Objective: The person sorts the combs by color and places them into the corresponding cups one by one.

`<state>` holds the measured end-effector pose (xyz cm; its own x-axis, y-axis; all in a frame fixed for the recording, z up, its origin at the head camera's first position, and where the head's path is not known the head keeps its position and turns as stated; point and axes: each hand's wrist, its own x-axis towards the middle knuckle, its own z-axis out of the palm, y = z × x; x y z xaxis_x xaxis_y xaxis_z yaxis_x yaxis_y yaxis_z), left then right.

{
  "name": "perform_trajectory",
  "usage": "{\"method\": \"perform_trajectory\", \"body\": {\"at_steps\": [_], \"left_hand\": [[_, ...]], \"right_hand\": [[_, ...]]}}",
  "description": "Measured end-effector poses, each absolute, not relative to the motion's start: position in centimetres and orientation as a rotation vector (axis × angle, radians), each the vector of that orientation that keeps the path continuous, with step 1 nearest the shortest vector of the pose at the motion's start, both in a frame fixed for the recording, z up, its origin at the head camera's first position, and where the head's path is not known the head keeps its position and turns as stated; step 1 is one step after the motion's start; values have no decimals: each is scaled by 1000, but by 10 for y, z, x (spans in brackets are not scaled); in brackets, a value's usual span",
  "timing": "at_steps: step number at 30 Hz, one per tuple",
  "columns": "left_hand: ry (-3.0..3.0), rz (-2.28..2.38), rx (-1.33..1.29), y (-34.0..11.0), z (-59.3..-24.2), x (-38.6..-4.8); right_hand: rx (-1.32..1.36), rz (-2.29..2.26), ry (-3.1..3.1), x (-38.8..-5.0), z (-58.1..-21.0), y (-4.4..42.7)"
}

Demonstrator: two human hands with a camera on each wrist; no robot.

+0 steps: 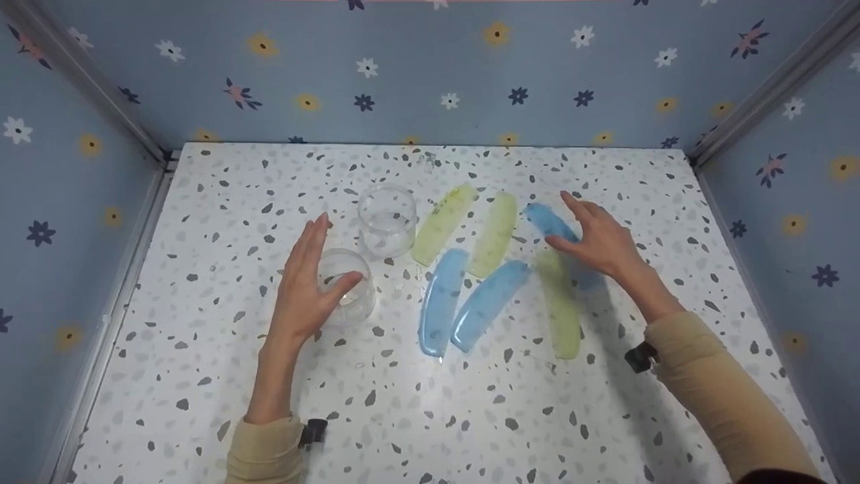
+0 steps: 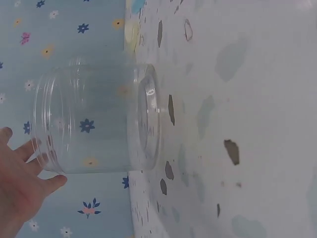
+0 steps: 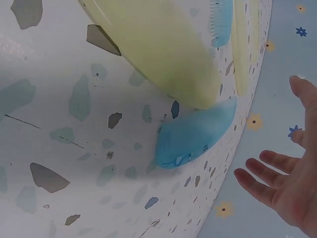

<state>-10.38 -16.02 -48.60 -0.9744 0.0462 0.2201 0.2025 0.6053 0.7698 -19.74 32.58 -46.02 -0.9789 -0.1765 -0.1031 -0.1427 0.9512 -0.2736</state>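
Tan sleeves (image 1: pixel 729 396) are worn; unclenched, gripping nothing, the left hand (image 1: pixel 302 289) is held beside the nearer jar (image 1: pixel 361 301), likewise the right hand (image 1: pixel 601 242) above a blue comb (image 1: pixel 547 217). Other combs (image 1: pixel 494 235) are spread between jar and the table's (image 1: pixel 470 430) right edge.

Front jar (image 1: pixel 361 306): clear, upright, ridged near rim, just beside left hand (image 1: pixel 306 289), contact unclear. Rear jar (image 1: pixel 388 225): clear, upright, close behind. To right, all curved, translucent and lying flat: two rear yellow-green combs (image 1: pixel 496 232), slanted; two front blue combs (image 1: pixel 443 302), slanted; rightmost yellow-green comb (image 1: pixel 563 312), nearly lengthwise; rightmost blue comb (image 1: pixel 547 218) near its far end, partly hidden in head view by right hand (image 1: pixel 601 242), spread fingers apart from it.
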Motion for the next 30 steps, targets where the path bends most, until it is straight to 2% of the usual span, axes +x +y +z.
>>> {"method": "perform_trajectory", "body": {"at_steps": [30], "left_hand": [[-2626,-1472,-28,-153,-508,-87]], "right_hand": [[-89,-271,2840,-220,-490,335]]}}
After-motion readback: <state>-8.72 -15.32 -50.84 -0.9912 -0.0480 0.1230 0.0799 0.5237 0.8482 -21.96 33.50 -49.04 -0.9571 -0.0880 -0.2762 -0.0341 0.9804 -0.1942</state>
